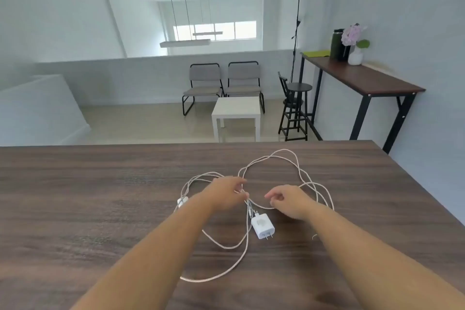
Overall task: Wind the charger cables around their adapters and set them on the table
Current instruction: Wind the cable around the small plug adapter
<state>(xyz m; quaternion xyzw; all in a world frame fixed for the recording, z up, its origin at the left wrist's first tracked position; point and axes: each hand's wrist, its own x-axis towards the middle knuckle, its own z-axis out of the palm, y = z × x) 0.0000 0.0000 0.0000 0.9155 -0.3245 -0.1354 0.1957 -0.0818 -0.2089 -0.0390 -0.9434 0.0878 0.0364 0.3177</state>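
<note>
White charger cables lie in loose tangled loops on the dark wooden table. One white adapter rests flat with its prongs toward me, between my two forearms. A second white adapter peeks out beside my left wrist, mostly hidden. My left hand hovers over the crossing of the loops, its fingertips pinching cable strands just above the adapter. To the right, my right hand has loosely curled fingers over a cable loop and holds nothing that I can see.
The table's far edge runs across the middle of the view and its right edge slants down at the right. Beyond stand a small white side table, two grey chairs, black stools and a tall side desk with a bottle and flowers.
</note>
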